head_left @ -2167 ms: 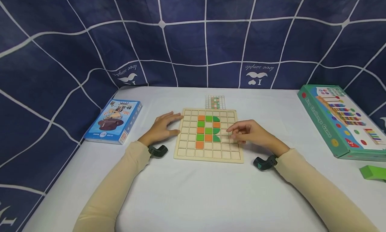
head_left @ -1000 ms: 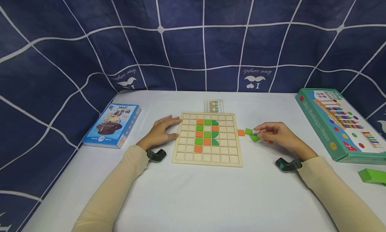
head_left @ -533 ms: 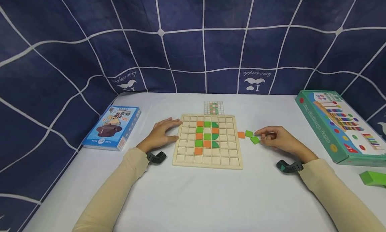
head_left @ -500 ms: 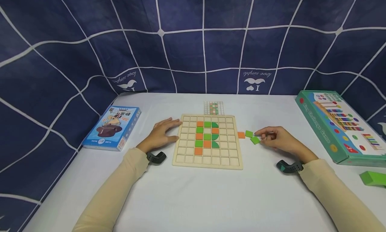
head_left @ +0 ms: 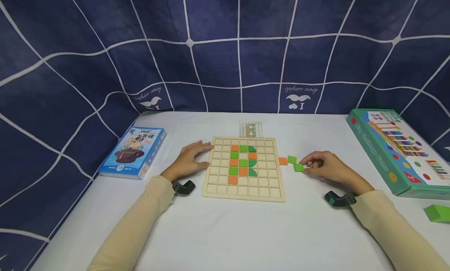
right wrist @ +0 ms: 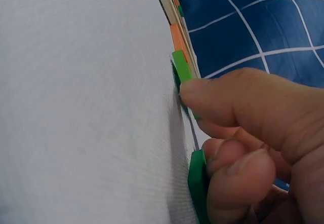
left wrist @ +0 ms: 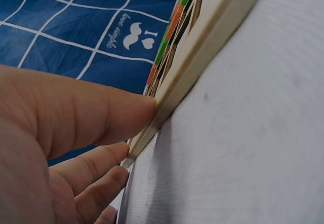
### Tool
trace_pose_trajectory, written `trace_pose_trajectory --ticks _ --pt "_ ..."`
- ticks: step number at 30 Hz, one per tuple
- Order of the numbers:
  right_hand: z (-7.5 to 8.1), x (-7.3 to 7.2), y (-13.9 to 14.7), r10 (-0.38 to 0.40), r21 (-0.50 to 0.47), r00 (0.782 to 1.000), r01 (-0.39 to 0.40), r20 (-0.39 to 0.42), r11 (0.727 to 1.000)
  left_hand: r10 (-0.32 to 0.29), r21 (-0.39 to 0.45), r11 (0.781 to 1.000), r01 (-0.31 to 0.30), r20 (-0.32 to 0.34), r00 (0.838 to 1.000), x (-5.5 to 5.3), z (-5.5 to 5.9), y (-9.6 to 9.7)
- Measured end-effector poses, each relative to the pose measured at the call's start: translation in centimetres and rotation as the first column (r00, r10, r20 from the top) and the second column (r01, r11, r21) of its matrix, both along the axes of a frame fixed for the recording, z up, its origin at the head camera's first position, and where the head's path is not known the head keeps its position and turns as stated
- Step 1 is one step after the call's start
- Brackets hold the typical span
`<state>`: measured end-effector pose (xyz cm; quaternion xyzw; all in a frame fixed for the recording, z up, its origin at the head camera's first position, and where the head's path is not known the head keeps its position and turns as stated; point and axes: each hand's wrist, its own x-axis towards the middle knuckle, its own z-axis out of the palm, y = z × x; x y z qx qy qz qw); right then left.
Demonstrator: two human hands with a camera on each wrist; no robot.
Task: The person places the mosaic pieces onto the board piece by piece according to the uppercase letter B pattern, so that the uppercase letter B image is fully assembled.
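Note:
In the head view my left hand [head_left: 187, 159] rests at the left edge of the wooden grid board [head_left: 242, 191], fingers stretched and thumb apart. Its thumb touches the board's side in the left wrist view. Orange, light green and dark green tiles fill several cells of the board. To the board's right, my right hand [head_left: 325, 168] pinches a light green square tile [head_left: 299, 167] at its right side, thumb against it in the right wrist view. Another green tile [head_left: 292, 159] and an orange tile [head_left: 283, 161] lie just left. A dark green piece [right wrist: 198, 183] shows beside the curled fingers.
Behind the board lies a pattern card [head_left: 251, 129]. A blue game box [head_left: 131, 151] is at the left, a green game box [head_left: 400, 153] at the right. Near the right edge sits a green block [head_left: 437, 213]. A dark blue checked cloth [head_left: 218, 60] hangs behind the table.
My right hand has moved from over the board to the loose tiles on its right. The green tile at its fingertips has turned slightly. My left hand stays at the board's edge.

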<state>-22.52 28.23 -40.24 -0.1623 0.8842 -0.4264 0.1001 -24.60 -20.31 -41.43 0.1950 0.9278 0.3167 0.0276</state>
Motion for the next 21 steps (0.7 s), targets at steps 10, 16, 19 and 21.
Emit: trace_pose_trajectory --ticks 10,16,19,21 --pt "0.6 0.5 -0.9 0.023 -0.002 1.0 -0.023 0.021 1.0 0.012 -0.009 1.0 -0.012 0.017 1.0 0.1 0.0 -0.1" --pt "1.1 1.1 -1.8 0.051 -0.083 0.997 -0.046 0.062 0.995 0.008 0.0 1.0 -0.008 0.007 1.0 0.3 -0.2 0.0" --pt "1.5 1.5 -2.6 0.072 -0.166 0.992 -0.054 0.107 0.985 0.007 0.004 1.0 -0.007 0.0 1.0 0.2 -0.3 0.0" --pt "1.7 1.7 -3.4 0.079 -0.212 0.988 -0.049 0.136 0.976 0.006 -0.001 1.0 -0.006 -0.009 1.0 0.1 -0.3 0.0"
